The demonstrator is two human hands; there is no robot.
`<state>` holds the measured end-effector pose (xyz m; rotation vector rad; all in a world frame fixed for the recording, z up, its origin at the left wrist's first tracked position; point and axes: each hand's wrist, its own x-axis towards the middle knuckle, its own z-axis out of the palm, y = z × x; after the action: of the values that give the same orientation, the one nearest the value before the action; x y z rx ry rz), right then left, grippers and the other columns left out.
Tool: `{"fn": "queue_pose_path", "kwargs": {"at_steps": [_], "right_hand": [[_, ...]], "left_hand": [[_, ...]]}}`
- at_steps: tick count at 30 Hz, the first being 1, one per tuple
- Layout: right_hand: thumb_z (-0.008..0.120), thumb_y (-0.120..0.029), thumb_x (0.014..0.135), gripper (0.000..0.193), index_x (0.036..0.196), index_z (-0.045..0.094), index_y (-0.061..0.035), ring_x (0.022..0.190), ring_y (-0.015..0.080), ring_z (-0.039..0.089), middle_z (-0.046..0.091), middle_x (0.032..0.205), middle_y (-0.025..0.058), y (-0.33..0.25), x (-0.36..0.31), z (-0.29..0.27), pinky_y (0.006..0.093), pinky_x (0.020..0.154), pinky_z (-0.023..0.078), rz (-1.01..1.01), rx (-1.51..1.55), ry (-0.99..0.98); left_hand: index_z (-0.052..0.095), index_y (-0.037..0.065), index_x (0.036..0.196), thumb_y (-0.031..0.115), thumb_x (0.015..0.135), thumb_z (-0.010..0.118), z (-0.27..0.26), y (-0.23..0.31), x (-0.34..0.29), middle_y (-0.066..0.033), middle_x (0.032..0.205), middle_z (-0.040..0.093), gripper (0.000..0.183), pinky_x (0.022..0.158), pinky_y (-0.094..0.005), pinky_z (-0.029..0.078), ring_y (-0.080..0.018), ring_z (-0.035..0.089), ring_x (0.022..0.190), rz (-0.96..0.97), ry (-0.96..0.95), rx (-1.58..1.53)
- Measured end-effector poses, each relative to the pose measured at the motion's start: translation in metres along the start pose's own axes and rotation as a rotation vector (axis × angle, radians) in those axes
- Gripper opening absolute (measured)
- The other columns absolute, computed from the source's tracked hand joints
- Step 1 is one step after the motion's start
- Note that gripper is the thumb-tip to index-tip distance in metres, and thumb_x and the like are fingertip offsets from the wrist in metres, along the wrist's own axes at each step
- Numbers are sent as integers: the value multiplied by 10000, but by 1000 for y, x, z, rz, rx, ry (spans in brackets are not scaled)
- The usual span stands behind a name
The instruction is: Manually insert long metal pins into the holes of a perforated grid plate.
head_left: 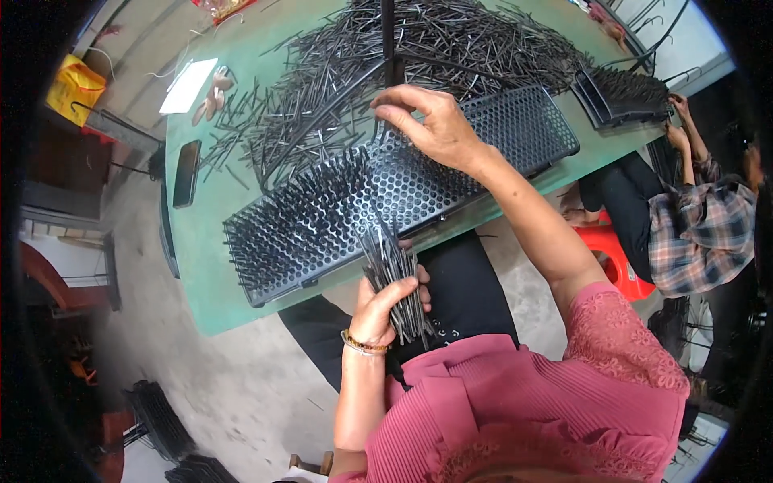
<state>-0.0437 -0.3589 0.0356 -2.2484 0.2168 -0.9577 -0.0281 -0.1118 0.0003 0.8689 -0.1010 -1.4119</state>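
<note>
In my left hand (377, 312), fingers and thumb wrap around a bundle of thin dark rods (394, 262), held just off the near edge of a black perforated tray (435, 187). My right hand (439, 129) reaches over the middle of the tray in a pinch, with a thin dark rod (378, 131) seeming to hang from its fingertips. Many short rods (298, 213) stand upright in the holes of the tray's left half. Toward the right end the holes show no rods.
A large heap of loose rods (483, 40) covers the far side of the green table (213, 294). A phone (187, 173) and a white sheet (188, 86) lie at the left. At the right, another person's hands (680, 121) touch a second rod-filled tray (624, 97). A black stand (389, 40) rises from the table.
</note>
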Motion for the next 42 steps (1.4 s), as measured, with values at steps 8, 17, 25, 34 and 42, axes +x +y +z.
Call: {"fn": "queue_pose_path", "kwargs": {"at_steps": [8, 17, 25, 34, 42], "right_hand": [[598, -123, 862, 169, 970, 633, 3, 826, 214, 645, 665, 910, 109, 1, -1, -1, 317, 731, 501, -56, 4, -77], [585, -104, 873, 150, 968, 629, 3, 829, 204, 649, 665, 897, 102, 4, -1, -5, 306, 743, 502, -32, 61, -90], [580, -98, 876, 149, 980, 618, 1, 830, 204, 648, 660, 889, 98, 4, 3, -5, 305, 746, 504, -50, 53, -111], [597, -104, 861, 136, 964, 611, -15, 815, 235, 635, 653, 898, 86, 12, -1, 6, 329, 709, 494, -150, 46, -99], [590, -100, 862, 145, 968, 596, -2, 817, 244, 630, 642, 895, 99, 11, 0, 11, 333, 707, 498, -198, 50, -95]], "left_hand": [[361, 60, 1336, 37, 741, 657, -5, 0, 0, -123, 862, 592, 664, 542, -317, 524, -198, 602, 635, -32, -33, -50], [366, 31, 1322, 19, 722, 646, -2, -1, 1, -123, 876, 578, 663, 596, -366, 548, -226, 613, 676, -23, -63, -123], [366, 41, 1323, 47, 723, 657, -5, -3, 1, -118, 874, 575, 668, 580, -339, 533, -208, 602, 670, -55, -84, -120], [369, 50, 1319, 79, 707, 662, 1, 0, 2, -126, 839, 559, 679, 539, -326, 513, -207, 583, 623, -72, -104, -90], [378, 54, 1315, 73, 699, 662, 3, -4, 6, -121, 820, 551, 679, 536, -319, 511, -201, 576, 616, -82, -89, -105]]}}
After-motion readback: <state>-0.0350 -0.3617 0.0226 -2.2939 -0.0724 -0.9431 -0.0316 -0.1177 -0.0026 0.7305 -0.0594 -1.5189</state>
